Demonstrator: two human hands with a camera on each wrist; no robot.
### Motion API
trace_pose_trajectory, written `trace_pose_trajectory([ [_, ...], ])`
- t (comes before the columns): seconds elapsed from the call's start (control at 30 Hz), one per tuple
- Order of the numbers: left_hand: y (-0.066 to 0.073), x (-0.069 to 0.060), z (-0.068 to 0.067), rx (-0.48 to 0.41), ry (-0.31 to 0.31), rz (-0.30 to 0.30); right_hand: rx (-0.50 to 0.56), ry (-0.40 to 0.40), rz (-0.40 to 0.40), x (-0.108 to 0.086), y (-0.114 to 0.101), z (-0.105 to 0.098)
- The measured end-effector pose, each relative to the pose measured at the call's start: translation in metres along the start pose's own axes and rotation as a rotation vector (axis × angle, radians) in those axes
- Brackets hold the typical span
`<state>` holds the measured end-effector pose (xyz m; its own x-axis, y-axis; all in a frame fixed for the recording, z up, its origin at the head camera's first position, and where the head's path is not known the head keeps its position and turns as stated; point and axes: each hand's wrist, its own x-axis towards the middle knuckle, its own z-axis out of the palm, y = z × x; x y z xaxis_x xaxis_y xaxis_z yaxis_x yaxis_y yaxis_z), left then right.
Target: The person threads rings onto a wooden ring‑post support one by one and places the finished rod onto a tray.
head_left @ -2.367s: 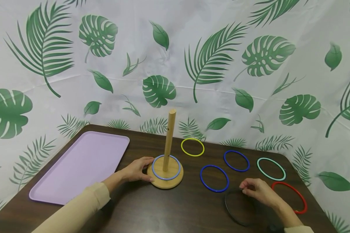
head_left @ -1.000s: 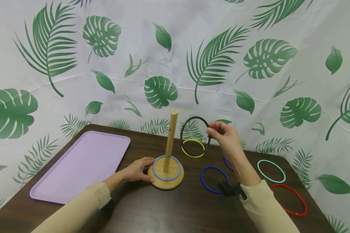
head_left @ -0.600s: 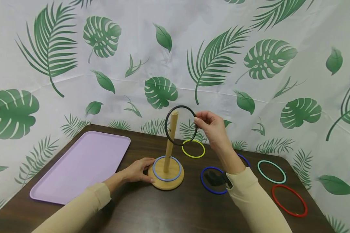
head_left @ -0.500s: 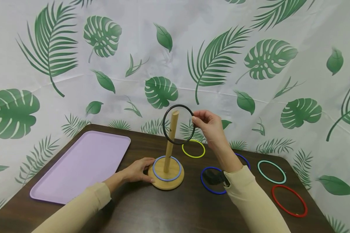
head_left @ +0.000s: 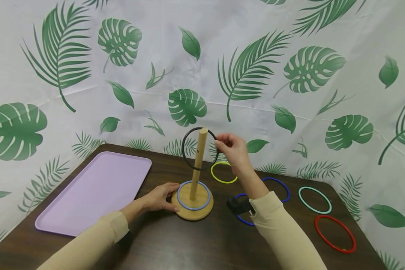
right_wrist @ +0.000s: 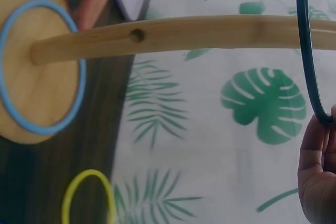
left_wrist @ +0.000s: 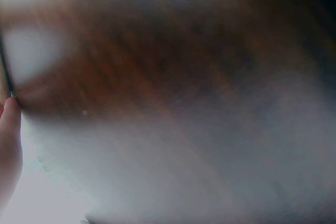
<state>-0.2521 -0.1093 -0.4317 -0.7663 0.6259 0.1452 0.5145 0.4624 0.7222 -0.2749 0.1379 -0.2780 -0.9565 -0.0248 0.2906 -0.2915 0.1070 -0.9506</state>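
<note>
A wooden stand has a round base [head_left: 194, 214] and an upright peg [head_left: 198, 157]; a light blue ring [head_left: 178, 198] lies on the base around the peg. My left hand [head_left: 158, 197] grips the base's left edge, thumb in front. My right hand [head_left: 234, 152] pinches the black ring [head_left: 183, 150] at its right side. Tilted, that ring appears to surround the upper peg, its lower edge crossing in front. In the right wrist view, the black ring [right_wrist: 305, 51] crosses the peg [right_wrist: 184, 34] beside my right fingers [right_wrist: 314, 156]. The left wrist view is mostly blurred.
A lilac tray [head_left: 104, 187] lies at the left of the brown table [head_left: 175, 247]. Right of the stand are a yellow ring [head_left: 212, 176], two dark blue rings [head_left: 288, 189], one partly covered by the wrist camera, a mint ring [head_left: 330, 204] and a red ring [head_left: 354, 240].
My right hand has lifted the black ring from the table's right side, carried it left past the yellow ring and brought it to the upper peg. My left hand has stayed at the base.
</note>
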Motion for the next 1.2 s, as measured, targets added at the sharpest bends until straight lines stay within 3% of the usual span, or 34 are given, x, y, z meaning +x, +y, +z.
trace_pose_trajectory([
  [0.17, 0.002, 0.000, -0.001, 0.046, 0.012, 0.010, -0.069, 0.011, 0.032, -0.006, 0.023, 0.001],
  [0.43, 0.000, -0.001, 0.000, -0.008, 0.004, -0.005, -0.163, 0.022, 0.138, -0.023, 0.080, 0.003],
  [0.63, -0.002, -0.004, -0.001, -0.031, 0.025, 0.054, -0.196, 0.011, 0.183, -0.032, 0.109, 0.007],
  [0.8, -0.003, -0.002, 0.001, -0.055, 0.016, 0.028, -0.237, -0.016, 0.206, -0.036, 0.121, 0.012],
  [0.97, -0.003, 0.001, 0.002, -0.025, 0.002, 0.002, -0.295, -0.039, 0.216, -0.038, 0.127, 0.015],
  [1.2, 0.000, 0.000, 0.002, -0.047, -0.012, -0.035, -0.328, -0.018, 0.271, -0.039, 0.132, 0.016],
])
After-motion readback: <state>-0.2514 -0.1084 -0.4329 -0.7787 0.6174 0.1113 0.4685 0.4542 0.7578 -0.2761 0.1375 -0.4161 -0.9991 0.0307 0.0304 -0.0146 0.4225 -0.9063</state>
